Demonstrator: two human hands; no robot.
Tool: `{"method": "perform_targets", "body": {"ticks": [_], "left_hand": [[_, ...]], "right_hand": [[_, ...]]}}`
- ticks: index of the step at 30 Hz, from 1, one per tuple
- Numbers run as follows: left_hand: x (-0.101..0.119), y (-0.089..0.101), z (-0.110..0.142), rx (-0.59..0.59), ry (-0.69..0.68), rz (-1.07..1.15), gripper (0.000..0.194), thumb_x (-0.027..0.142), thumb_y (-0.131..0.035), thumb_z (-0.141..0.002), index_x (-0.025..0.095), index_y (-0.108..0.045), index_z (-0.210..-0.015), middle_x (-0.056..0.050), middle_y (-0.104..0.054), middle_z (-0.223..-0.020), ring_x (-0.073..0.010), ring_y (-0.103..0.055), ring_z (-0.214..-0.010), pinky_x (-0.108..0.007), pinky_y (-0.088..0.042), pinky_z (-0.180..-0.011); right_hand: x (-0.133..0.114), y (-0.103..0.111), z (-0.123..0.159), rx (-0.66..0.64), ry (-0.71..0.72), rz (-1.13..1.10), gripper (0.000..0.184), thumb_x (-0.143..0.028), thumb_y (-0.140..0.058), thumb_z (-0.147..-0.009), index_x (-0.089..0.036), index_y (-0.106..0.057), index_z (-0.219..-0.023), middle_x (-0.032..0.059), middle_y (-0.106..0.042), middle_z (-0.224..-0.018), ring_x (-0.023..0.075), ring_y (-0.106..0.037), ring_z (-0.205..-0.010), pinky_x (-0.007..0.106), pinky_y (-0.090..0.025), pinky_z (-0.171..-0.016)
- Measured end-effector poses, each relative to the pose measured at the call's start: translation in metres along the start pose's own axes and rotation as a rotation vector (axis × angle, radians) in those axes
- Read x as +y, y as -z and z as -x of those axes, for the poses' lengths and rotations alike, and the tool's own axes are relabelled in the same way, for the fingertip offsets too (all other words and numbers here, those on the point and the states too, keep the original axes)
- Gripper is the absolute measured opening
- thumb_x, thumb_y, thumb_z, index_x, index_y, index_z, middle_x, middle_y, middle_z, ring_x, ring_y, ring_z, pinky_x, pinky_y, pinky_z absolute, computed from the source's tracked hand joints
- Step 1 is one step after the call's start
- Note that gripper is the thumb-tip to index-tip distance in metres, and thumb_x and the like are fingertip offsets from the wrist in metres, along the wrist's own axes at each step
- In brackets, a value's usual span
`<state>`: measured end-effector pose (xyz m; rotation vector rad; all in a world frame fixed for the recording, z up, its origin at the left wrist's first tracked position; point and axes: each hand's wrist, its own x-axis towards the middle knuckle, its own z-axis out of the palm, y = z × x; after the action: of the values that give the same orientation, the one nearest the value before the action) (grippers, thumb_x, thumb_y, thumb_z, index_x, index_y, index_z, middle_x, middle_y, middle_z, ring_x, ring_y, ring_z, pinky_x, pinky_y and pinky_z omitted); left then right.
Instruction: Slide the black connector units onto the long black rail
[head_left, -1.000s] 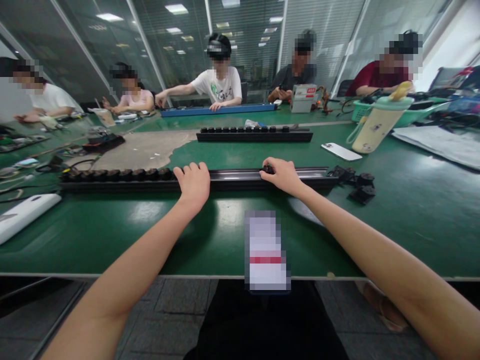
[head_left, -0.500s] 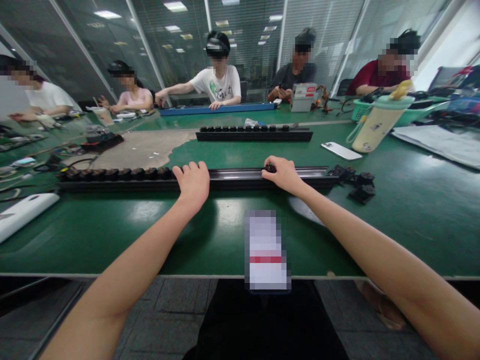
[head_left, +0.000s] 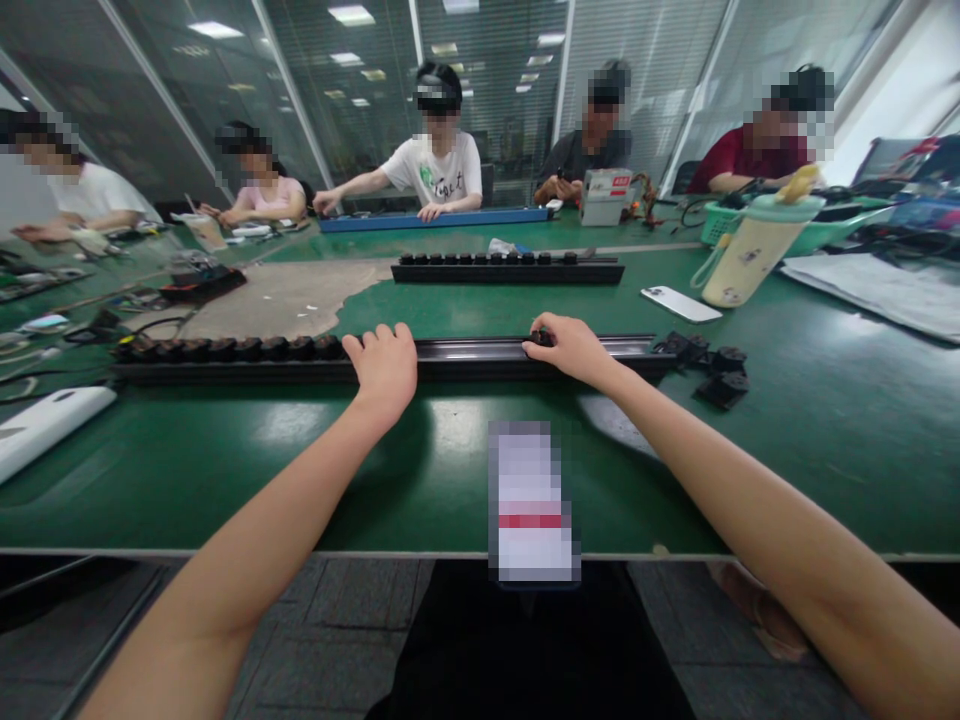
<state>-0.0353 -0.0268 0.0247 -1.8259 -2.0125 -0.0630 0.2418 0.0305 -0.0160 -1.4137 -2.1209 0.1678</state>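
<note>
left hand (head_left: 384, 368) lies palm down, fingers spread, resting on the black rail (head_left: 469, 360). right hand (head_left: 574, 350) reaches forward, fingertips pinching a black knob (head_left: 540, 339) on the rail. a row of knobs (head_left: 225, 348) sits left of the left hand; loose knobs (head_left: 720, 372) lie just beyond the rail's right end.

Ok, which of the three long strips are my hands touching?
The nearest black strip, under your left hand and right hand; the other black strip lies further away, and the farthest strip is blue.
</note>
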Motion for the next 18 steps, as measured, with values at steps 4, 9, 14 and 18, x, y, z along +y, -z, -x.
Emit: {"method": "perform_targets", "body": {"ticks": [4, 9, 14, 18], "left_hand": [[0.0, -0.001, -0.001, -0.004, -0.005, 0.003, 0.038, 0.009, -0.031, -0.103, 0.008, -0.061, -0.126, -0.025, -0.07, -0.125, -0.0418, -0.067, -0.119, -0.054, -0.041, -0.105], [0.001, 0.002, 0.0, -0.019, -0.001, 0.003, 0.039, 0.01, -0.03, -0.104, 0.007, -0.061, -0.127, -0.025, -0.069, -0.126, -0.042, -0.067, -0.121, -0.054, -0.041, -0.106], [0.0, 0.004, 0.001, -0.023, -0.007, 0.001, 0.038, 0.011, -0.032, -0.105, 0.007, -0.061, -0.128, -0.025, -0.069, -0.126, -0.0423, -0.067, -0.121, -0.054, -0.041, -0.107], [0.0, 0.004, 0.0, -0.032, -0.008, 0.004, 0.038, 0.011, -0.032, -0.105, 0.006, -0.061, -0.129, -0.026, -0.069, -0.126, -0.0428, -0.066, -0.122, -0.054, -0.04, -0.106]], "right_hand": [[0.007, 0.011, 0.001, -0.093, 0.077, -0.092, 0.034, -0.052, -0.07, -0.09, -0.019, -0.065, -0.101, 0.0029, -0.062, -0.082, 0.019, -0.053, -0.074, 0.032, -0.036, -0.073], [0.013, 0.016, 0.002, -0.131, 0.115, -0.167, 0.037, -0.052, -0.067, -0.09, -0.018, -0.066, -0.104, 0.0015, -0.057, -0.079, 0.0189, -0.052, -0.074, 0.032, -0.037, -0.073], [0.014, 0.016, 0.002, -0.135, 0.1, -0.212, 0.039, -0.054, -0.068, -0.088, -0.019, -0.066, -0.104, 0.0014, -0.056, -0.079, 0.0189, -0.05, -0.074, 0.032, -0.037, -0.073], [0.015, 0.017, 0.002, -0.138, 0.108, -0.223, 0.039, -0.055, -0.068, -0.088, -0.019, -0.067, -0.103, 0.0009, -0.055, -0.078, 0.0186, -0.049, -0.074, 0.033, -0.035, -0.072]]}}
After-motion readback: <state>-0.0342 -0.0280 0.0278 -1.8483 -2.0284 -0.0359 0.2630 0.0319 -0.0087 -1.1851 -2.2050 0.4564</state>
